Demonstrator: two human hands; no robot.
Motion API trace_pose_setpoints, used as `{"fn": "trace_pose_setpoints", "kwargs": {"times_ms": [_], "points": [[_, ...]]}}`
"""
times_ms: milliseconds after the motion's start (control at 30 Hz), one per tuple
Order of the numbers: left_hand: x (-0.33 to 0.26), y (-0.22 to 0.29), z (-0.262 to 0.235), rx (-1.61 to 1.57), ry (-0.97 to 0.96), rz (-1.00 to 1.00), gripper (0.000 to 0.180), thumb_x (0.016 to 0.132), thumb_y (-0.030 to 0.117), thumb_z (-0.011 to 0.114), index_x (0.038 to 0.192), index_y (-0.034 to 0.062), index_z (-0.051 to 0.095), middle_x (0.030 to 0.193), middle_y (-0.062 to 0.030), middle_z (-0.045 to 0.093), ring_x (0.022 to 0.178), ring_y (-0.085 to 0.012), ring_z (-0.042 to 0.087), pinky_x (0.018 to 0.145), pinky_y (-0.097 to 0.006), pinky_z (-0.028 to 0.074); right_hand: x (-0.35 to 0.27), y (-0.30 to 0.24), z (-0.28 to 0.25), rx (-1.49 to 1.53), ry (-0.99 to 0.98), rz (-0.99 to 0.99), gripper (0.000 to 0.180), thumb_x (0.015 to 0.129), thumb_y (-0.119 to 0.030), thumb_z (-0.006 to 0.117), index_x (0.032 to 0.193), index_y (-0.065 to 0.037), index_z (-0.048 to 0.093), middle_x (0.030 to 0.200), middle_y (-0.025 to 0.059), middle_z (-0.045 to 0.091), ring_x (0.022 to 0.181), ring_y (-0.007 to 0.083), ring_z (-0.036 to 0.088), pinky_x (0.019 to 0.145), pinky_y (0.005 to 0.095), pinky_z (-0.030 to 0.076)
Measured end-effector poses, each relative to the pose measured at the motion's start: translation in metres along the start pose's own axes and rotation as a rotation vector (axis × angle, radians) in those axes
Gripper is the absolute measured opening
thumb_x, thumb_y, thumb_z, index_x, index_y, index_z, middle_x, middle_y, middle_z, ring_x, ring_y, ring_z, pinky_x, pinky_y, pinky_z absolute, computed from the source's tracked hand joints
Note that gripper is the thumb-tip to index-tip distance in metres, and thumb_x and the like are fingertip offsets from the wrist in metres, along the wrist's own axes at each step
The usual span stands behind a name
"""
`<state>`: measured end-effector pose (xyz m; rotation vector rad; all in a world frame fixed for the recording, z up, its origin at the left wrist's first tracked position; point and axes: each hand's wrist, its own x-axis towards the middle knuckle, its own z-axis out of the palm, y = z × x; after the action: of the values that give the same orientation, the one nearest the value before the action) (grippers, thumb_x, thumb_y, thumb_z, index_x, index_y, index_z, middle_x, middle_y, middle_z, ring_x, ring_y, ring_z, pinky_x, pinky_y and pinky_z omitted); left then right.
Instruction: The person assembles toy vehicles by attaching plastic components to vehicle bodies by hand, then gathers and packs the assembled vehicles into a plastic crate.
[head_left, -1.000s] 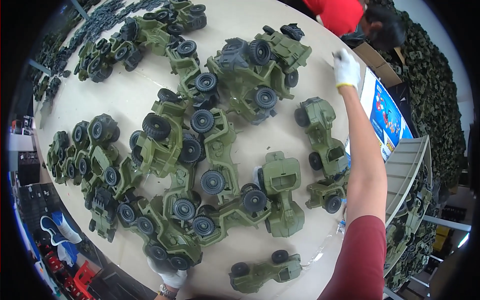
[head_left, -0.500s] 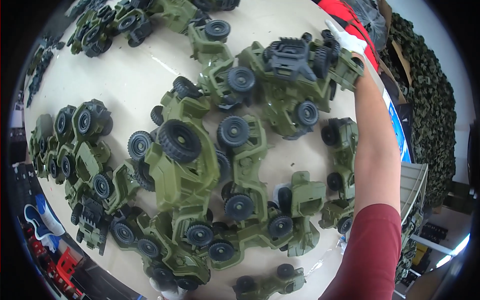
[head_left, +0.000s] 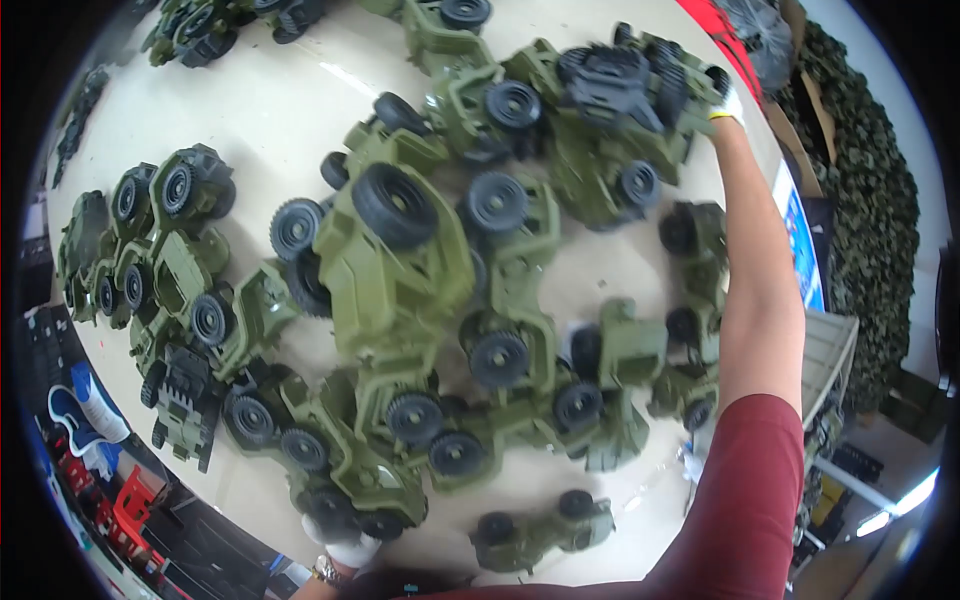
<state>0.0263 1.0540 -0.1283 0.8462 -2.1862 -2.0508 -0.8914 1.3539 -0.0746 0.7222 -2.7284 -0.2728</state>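
Many green toy army trucks with black wheels are heaped together across the pale tabletop. At the far right, my right hand (head_left: 734,104), in a white glove, is beside the end of a green toy truck (head_left: 612,90) with a dark grey front; its fingers are mostly hidden behind the truck. My left hand (head_left: 352,550), also white-gloved, is low in the picture, against the wheels of another toy truck (head_left: 372,478); its fingers are largely covered. Between the hands, a larger toy truck (head_left: 395,275) lies tipped on top of the heap.
A smaller toy truck (head_left: 540,530) sits apart near the front edge. More toy trucks (head_left: 165,250) cluster at the left. Past the table's right side are a red cloth (head_left: 722,35), a pile of camouflage netting (head_left: 868,220) and a grey-green panel (head_left: 825,360). Red stools (head_left: 133,500) stand lower left.
My right hand has drawn back from reaching past the truck to the truck's end, its stretched fingers now out of sight. The whole scene has shifted upward; more of my left hand shows.
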Motion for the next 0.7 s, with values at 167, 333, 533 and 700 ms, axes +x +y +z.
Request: {"fn": "trace_pose_setpoints", "kwargs": {"times_ms": [167, 333, 533, 700], "points": [[0.023, 0.034, -0.007, 0.243, 0.212, 0.189, 0.103, 0.083, 0.007, 0.072, 0.157, 0.0142, 0.000, 0.157, -0.0155, 0.019, 0.145, -0.0312, 0.028, 0.117, -0.050, 0.029, -0.107, -0.054, -0.103, 0.406, 0.004, 0.255, 0.036, 0.082, -0.003, 0.061, 0.113, -0.020, 0.070, 0.088, 0.0119, 0.071, 0.064, 0.0212, 0.068, 0.064, 0.0357, 0.055], [0.041, 0.055, 0.011, 0.213, 0.305, 0.316, 0.095, 0.086, 0.004, 0.071, 0.157, 0.0064, 0.007, 0.156, -0.0179, 0.026, 0.144, -0.0301, 0.033, 0.118, -0.048, 0.026, -0.206, 0.021, -0.189, 0.152, 0.051, 0.299, 0.040, 0.081, -0.005, 0.062, 0.115, -0.025, 0.070, 0.103, 0.0096, 0.074, 0.087, 0.0264, 0.072, 0.075, 0.0365, 0.056], [0.053, 0.080, 0.009, 0.305, 0.314, 0.357, 0.084, 0.089, -0.005, 0.062, 0.158, 0.0004, 0.013, 0.160, -0.0202, 0.025, 0.146, -0.0305, 0.030, 0.120, -0.043, 0.023, -0.324, 0.002, -0.207, -0.119, -0.751, 0.263, 0.035, 0.085, -0.007, 0.055, 0.111, -0.022, 0.073, 0.115, 0.0128, 0.072, 0.104, 0.0323, 0.069, 0.091, 0.0386, 0.054], [-0.013, 0.124, 0.014, 0.601, 0.022, 0.779, 0.062, 0.086, 0.031, 0.066, 0.140, 0.0049, 0.052, 0.143, -0.0277, 0.041, 0.137, -0.0521, 0.034, 0.114, -0.072, 0.014, -0.347, -0.060, -0.183, -0.082, -0.758, 0.252, 0.035, 0.087, -0.016, 0.052, 0.117, -0.015, 0.071, 0.117, 0.0144, 0.071, 0.107, 0.0314, 0.068, 0.090, 0.0399, 0.054]]}}
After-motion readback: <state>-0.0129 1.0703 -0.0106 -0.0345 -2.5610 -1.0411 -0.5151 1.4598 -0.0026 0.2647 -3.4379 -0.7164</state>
